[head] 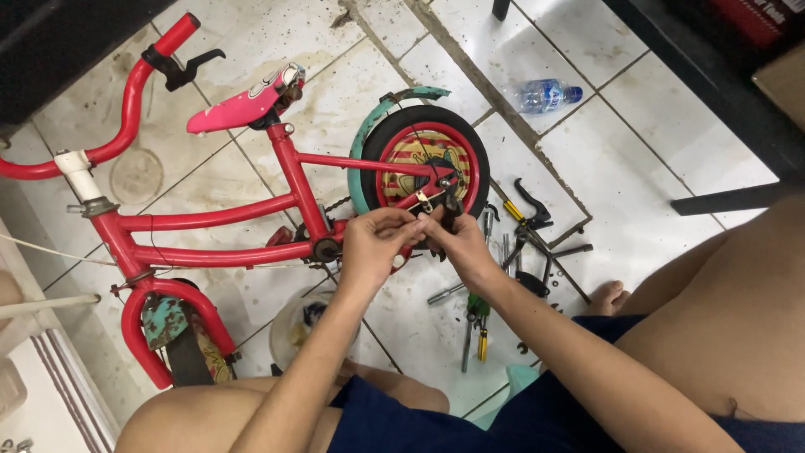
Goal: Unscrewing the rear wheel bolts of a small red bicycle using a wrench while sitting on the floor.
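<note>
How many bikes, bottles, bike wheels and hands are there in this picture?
Small red child's bicycle: 1
Clear plastic water bottle with blue cap: 1
Bike wheels, rear black-tyred one and front one: 2
Bare hands, left and right: 2
Total: 6

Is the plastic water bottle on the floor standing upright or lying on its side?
Lying on its side. The water bottle rests lengthwise on the tile floor, blue cap pointing right.

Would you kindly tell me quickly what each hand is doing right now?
Left hand: fingers pinched shut on a small part by the red bicycle frame; what it is cannot be told.
Right hand: closed on a dark tool at the rear wheel.
</note>
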